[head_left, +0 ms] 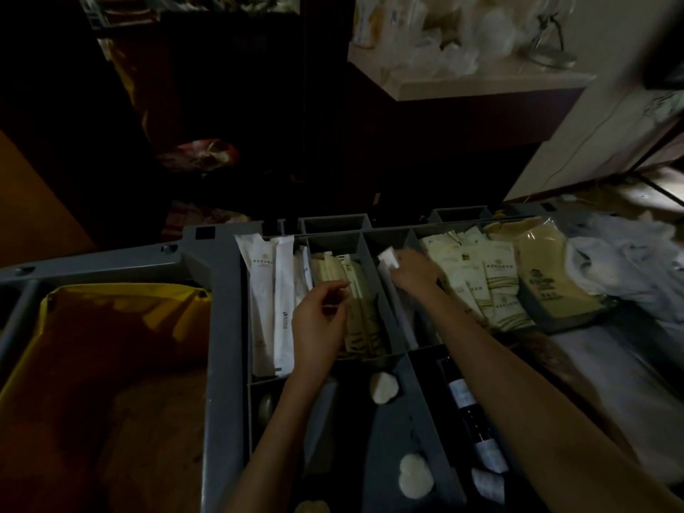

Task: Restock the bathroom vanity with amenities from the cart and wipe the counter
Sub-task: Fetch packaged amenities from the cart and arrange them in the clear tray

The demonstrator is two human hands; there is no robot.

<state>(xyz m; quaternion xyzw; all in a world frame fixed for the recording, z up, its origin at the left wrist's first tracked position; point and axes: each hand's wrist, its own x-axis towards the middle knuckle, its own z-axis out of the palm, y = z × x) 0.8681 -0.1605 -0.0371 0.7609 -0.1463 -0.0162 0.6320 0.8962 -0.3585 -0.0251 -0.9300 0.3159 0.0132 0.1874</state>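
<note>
Cart tray (222, 290): right hand (414, 270) pinching white packet (387, 258); left hand (320, 320) over beige sachets (361, 323), grip unclear. Lift one packet clear of neighbours

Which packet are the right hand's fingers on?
The long white packet in the middle compartment, under the right hand; cream stick packets lie left of it, cream sachets right.

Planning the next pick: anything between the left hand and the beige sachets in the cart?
Nothing visible. The left hand is right above the beige sachets, which lie uncovered; the right hand holds a white packet off to the side.
</note>
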